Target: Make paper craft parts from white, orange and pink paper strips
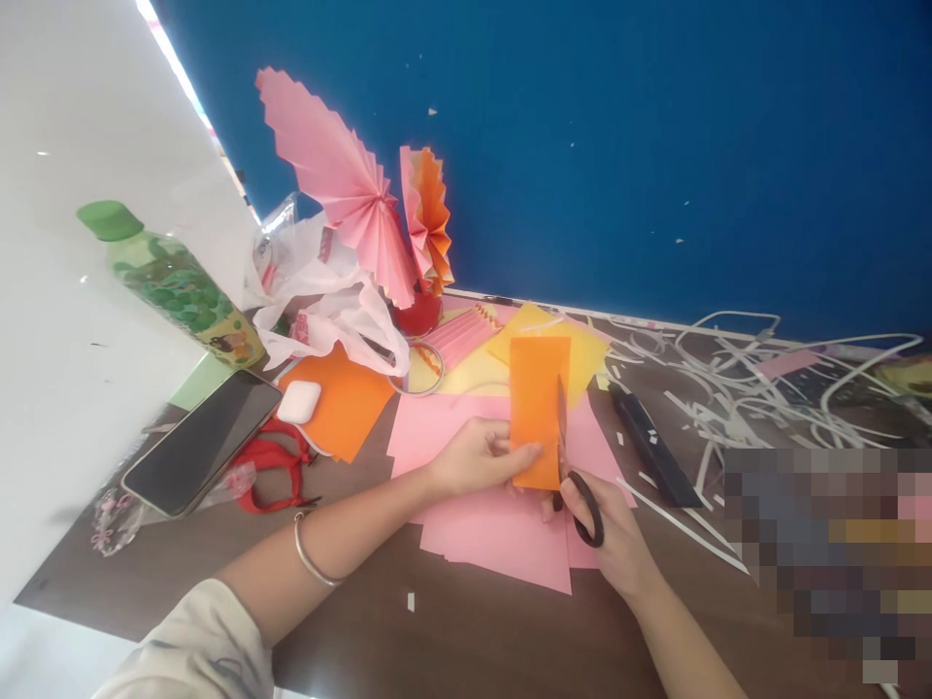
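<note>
My left hand (484, 454) pinches an orange paper rectangle (535, 408) by its lower left part, thumb on the front. The paper stands upright above the table. In my right hand (608, 529) is a pair of scissors (586, 507) with black handles. Its blade lies along the right side of the orange paper, near the edge, pointing away from me. Whether it is cutting at this instant I cannot tell. Under both hands lie several pink paper sheets (502, 549), with yellow paper (586, 354) behind them.
Pink and orange pleated paper fans (349, 194) stand at the back. On the left are a green-capped bottle (179, 291), a phone (204, 442), a white earbud case (298, 400) and a plastic bag (327, 311). White paper strips (714, 398) and a black bar-shaped object (655, 447) lie right.
</note>
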`<state>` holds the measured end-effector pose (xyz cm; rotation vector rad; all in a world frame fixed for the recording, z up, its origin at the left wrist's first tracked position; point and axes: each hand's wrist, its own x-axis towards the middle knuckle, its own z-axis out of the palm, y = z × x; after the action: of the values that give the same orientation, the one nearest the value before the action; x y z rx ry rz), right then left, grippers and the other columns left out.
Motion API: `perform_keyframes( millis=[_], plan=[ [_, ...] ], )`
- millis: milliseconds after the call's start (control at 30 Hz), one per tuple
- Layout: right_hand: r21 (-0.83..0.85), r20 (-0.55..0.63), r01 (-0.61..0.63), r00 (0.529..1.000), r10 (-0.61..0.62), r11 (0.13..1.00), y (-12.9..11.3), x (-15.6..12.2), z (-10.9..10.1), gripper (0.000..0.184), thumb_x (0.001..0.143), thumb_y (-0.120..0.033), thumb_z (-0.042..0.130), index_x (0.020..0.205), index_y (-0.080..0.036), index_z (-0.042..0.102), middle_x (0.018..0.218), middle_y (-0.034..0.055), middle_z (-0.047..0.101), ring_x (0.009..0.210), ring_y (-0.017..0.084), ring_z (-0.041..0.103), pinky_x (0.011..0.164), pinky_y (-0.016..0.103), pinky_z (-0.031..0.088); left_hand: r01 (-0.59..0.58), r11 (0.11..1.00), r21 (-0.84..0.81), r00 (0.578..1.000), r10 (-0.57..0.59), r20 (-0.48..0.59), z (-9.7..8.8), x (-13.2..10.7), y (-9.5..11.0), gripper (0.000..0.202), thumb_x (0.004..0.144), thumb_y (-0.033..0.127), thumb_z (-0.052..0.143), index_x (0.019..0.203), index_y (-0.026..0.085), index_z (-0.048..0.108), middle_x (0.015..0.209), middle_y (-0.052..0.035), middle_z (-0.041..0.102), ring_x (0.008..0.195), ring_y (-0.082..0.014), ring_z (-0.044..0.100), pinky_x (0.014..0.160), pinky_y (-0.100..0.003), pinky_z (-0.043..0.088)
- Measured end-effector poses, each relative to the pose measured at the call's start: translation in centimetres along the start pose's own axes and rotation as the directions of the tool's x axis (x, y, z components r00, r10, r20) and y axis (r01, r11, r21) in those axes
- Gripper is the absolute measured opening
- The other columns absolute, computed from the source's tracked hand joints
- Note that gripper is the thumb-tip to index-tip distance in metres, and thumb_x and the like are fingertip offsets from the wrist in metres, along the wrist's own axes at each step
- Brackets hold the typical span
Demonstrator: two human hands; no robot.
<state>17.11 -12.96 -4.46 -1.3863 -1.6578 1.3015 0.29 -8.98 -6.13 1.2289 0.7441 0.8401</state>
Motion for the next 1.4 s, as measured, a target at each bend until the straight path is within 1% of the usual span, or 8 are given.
perform_keyframes(
  millis=[133, 267, 367, 567, 733, 933, 1167, 1400],
  plan=[
    [0.022, -0.024, -0.033, 0.999, 0.034, 0.999, 0.1, -0.1, 0.0, 0.045, 0.083, -0.055, 0.041, 0.058, -0.019, 0.049, 0.056, 0.0027, 0.049, 0.055, 0.015, 0.044, 0.048, 0.025, 0.035, 0.012, 1.0, 0.023, 0.999, -0.012, -0.034, 0.0, -0.1, 0.0, 0.033, 0.08, 0.043, 0.052, 0.076, 0.011, 0.06, 0.062, -0.0008, 0.06, 0.051, -0.0079, 0.051, 0.048, -0.018, 0.04],
    [0.02, 0.007, -0.016, 1.0, 0.015, 1.0, 0.1, -0.1, -0.1, 0.046, 0.082, -0.056, 0.04, 0.057, -0.019, 0.05, 0.057, 0.0035, 0.05, 0.057, 0.016, 0.046, 0.048, 0.026, 0.036, 0.003, 1.0, 0.019, 1.0, -0.003, 0.021, 0.1, -0.2, 0.4, 0.034, 0.081, 0.043, 0.05, 0.078, 0.012, 0.061, 0.062, -0.0011, 0.061, 0.053, -0.0091, 0.054, 0.05, -0.019, 0.042],
    [0.015, -0.016, -0.015, 1.0, 0.016, 1.0, 0.1, 0.0, -0.1, 0.045, 0.083, -0.055, 0.04, 0.058, -0.019, 0.049, 0.058, 0.0029, 0.049, 0.057, 0.016, 0.045, 0.049, 0.026, 0.036, -0.012, 1.0, 0.018, 0.999, 0.011, 0.041, 0.1, -0.2, 0.5, 0.035, 0.082, 0.043, 0.049, 0.079, 0.011, 0.062, 0.064, -0.002, 0.063, 0.056, -0.0102, 0.056, 0.05, -0.018, 0.042],
    [-0.004, 0.002, 0.042, 0.999, -0.042, 0.999, 0.5, 0.2, -0.4, 0.045, 0.084, -0.055, 0.039, 0.059, -0.019, 0.05, 0.061, 0.0033, 0.051, 0.06, 0.017, 0.048, 0.058, 0.029, 0.04, 0.008, 0.996, 0.085, 1.0, -0.008, -0.006, 0.1, -0.3, 0.2, 0.031, 0.081, 0.04, 0.051, 0.079, 0.011, 0.063, 0.065, -0.0019, 0.064, 0.055, -0.0096, 0.056, 0.047, -0.017, 0.041],
    [-0.001, -0.006, 0.049, 0.999, -0.049, 0.999, 0.6, 0.2, -0.4, 0.048, 0.082, -0.058, 0.039, 0.057, -0.019, 0.05, 0.058, 0.0033, 0.051, 0.058, 0.017, 0.048, 0.056, 0.029, 0.039, 0.037, 0.992, 0.118, 0.999, -0.035, -0.014, 0.2, -0.4, 0.3, 0.031, 0.081, 0.04, 0.051, 0.077, 0.011, 0.064, 0.063, -0.0009, 0.062, 0.052, -0.0086, 0.054, 0.046, -0.016, 0.04],
    [0.015, -0.028, 0.052, 0.998, -0.052, 0.999, 0.6, 0.2, -0.4, 0.047, 0.082, -0.057, 0.042, 0.057, -0.019, 0.051, 0.059, 0.0031, 0.053, 0.059, 0.017, 0.05, 0.057, 0.029, 0.041, 0.02, 0.992, 0.125, 1.0, -0.019, -0.003, 0.2, -0.4, 0.2, 0.031, 0.08, 0.04, 0.052, 0.075, 0.011, 0.063, 0.061, -0.0001, 0.059, 0.051, -0.0077, 0.05, 0.046, -0.017, 0.039],
    [0.008, 0.001, 0.051, 0.999, -0.051, 0.999, 1.2, 0.1, -0.6, 0.046, 0.083, -0.055, 0.04, 0.058, -0.019, 0.051, 0.058, 0.0025, 0.053, 0.057, 0.016, 0.049, 0.055, 0.028, 0.038, 0.045, 0.989, 0.144, 0.999, -0.041, -0.03, 0.2, -0.5, 0.3, 0.032, 0.079, 0.04, 0.052, 0.07, 0.01, 0.059, 0.056, 0.0015, 0.052, 0.049, -0.0063, 0.043, 0.044, -0.016, 0.035],
    [0.017, -0.002, 0.023, 1.0, -0.023, 1.0, 1.0, 0.1, -0.5, 0.046, 0.083, -0.056, 0.041, 0.058, -0.019, 0.051, 0.057, 0.0021, 0.052, 0.054, 0.015, 0.044, 0.052, 0.027, 0.034, 0.045, 0.992, 0.116, 0.999, -0.047, 0.011, 0.2, -0.4, 0.2, 0.035, 0.08, 0.043, 0.05, 0.076, 0.01, 0.062, 0.066, -0.0022, 0.059, 0.056, -0.0095, 0.05, 0.049, -0.018, 0.039]
  ],
)
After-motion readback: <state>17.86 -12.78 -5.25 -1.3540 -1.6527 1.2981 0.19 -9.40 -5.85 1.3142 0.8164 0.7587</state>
